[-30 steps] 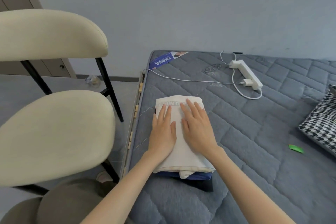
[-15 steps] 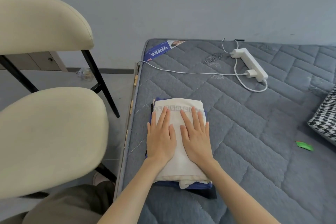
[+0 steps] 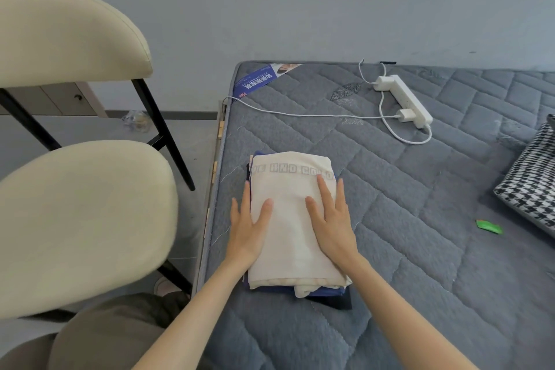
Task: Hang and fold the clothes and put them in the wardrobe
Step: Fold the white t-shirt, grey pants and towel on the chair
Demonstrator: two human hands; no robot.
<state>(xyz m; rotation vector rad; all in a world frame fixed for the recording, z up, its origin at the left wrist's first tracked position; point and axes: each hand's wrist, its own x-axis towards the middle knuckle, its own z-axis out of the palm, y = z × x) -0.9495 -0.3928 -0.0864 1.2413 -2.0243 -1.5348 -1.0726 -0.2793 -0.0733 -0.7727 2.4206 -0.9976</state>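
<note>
A folded cream garment (image 3: pixel 289 219) with grey lettering tops a small stack near the left edge of the grey quilted mattress (image 3: pixel 405 219). Blue and dark folded clothes (image 3: pixel 327 294) show beneath it at the front edge. My left hand (image 3: pixel 247 228) lies flat at the stack's left side, thumb on the cream cloth and fingers along its edge. My right hand (image 3: pixel 332 219) rests flat with straight fingers on the right half of the cream garment. Neither hand grips anything.
Two cream chairs with black legs (image 3: pixel 81 219) stand left of the bed. A white power strip with cable (image 3: pixel 404 100) and a blue leaflet (image 3: pixel 258 81) lie at the far end. A houndstooth cushion (image 3: pixel 531 180) and a green scrap (image 3: pixel 489 226) sit at right.
Both hands have slid apart from the middle of the cream garment toward its left and right sides. The lettering at the far end is now uncovered.
</note>
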